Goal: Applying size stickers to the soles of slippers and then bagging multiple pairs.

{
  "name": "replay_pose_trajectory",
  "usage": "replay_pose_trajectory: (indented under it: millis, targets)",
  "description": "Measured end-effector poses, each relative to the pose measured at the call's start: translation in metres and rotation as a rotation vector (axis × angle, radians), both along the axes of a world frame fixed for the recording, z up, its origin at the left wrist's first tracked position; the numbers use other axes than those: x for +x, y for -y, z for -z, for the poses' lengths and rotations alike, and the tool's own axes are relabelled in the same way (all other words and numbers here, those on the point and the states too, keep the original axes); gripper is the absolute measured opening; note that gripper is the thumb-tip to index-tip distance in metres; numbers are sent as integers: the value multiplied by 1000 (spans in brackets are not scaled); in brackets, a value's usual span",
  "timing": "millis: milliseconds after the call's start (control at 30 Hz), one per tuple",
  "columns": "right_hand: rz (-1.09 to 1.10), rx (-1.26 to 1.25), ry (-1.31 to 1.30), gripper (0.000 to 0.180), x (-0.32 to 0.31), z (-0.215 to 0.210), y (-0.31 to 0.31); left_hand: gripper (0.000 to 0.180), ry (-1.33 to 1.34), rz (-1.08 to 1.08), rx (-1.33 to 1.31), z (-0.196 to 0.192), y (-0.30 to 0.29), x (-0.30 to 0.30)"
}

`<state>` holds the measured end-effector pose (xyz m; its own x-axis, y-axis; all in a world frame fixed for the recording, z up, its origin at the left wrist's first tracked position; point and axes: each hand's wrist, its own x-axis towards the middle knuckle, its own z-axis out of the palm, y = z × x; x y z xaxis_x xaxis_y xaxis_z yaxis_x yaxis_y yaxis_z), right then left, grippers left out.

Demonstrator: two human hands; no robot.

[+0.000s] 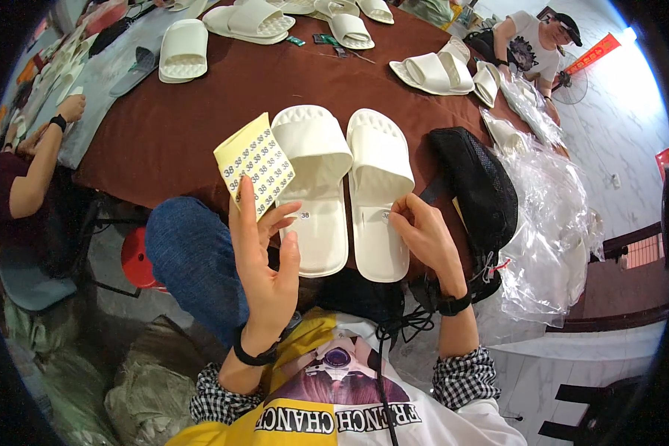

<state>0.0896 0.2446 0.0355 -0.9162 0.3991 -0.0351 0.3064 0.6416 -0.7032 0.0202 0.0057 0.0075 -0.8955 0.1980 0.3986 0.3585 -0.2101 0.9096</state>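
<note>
A pair of cream slippers lies side by side in front of me, toes pointing away: the left slipper (316,241) and the right slipper (379,253). My left hand (264,253) holds a yellowish sheet of stickers (254,160) up by its fingers, beside the left slipper; its thumb stands apart. On the left slipper's insole sits a small round sticker (305,215). My right hand (427,234) has thumb and index finger pinched together over the right slipper's insole, at a small round sticker (386,216) partly covered by the fingertips.
More cream slippers (183,50) stand along the far side of the brown-covered table (156,141). A black bag (479,186) and clear plastic bags (550,245) lie at the right. Two other people work nearby: an arm (37,163) at left, a person (535,48) at far right. A red stool (135,256) stands lower left.
</note>
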Motion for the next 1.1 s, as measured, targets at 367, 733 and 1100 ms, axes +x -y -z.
replay_pose_trajectory:
  millis: [367,733,1100]
  targets:
    - [19,65,26,24,-5,3,1,77,8,6,-5,1,2,-2]
    - [14,126,20,19,-7,4,4,76,19,5,-10,1,0,1]
    - [54,200,1,20,-7,5,9,77,12,4,-9,-1,0,1]
